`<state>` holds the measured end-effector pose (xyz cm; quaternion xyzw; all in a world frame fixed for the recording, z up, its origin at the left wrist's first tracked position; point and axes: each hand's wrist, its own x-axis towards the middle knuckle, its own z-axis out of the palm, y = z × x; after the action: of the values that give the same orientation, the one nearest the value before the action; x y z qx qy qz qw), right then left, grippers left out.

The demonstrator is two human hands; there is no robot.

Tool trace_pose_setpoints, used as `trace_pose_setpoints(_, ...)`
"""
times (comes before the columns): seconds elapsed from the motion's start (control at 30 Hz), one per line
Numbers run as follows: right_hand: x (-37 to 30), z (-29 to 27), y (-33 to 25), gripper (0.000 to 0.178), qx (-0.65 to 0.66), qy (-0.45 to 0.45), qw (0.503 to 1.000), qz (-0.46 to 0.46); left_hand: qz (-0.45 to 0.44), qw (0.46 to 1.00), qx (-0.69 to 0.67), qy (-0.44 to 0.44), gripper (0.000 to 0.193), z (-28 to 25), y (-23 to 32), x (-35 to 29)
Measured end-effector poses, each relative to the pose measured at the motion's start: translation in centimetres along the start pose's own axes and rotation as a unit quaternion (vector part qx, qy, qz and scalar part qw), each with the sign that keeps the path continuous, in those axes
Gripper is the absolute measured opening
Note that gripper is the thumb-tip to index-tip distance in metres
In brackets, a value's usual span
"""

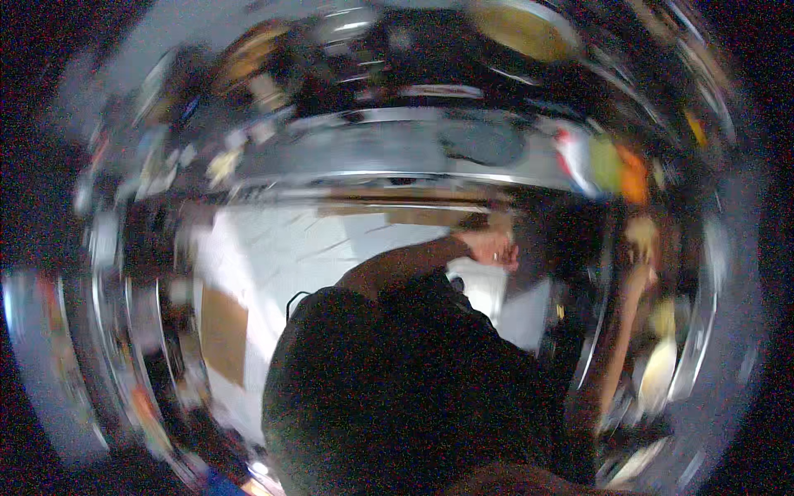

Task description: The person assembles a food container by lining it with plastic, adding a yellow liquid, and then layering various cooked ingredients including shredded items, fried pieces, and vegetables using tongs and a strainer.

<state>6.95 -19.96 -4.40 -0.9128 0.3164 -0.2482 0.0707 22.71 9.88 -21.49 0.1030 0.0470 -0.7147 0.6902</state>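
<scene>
The person's left hand is loosely curled just off centre toward 3 o'clock. Right hand is a blur further out that way; can't tell if either's holding anything. Smeary orange thing near it, around 2; grey counter at 12.

Near-black top, rounded outline; forearms bare; hands bare, blurred; small pale glint at left fingers, unclear.

Blurred orange item beside blurred green item
</scene>
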Motion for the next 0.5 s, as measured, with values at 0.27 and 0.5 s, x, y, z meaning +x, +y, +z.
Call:
trace_pose_setpoints(0.27, -11.3, 6.9, -21.5, 0.033, 0.223, -0.200, 0.926, -0.229, 0.330, 0.727, 0.284, 0.531, 0.016, -9.2, -10.0, -33.9)
trace_pose_setpoints(0.5, -22.8, 11.9, -39.3, 0.037, 0.187, -0.306, 0.882, -0.307, 0.003, 0.363, 0.470, 0.805, 0.019, -26.4, -21.2, -64.9)
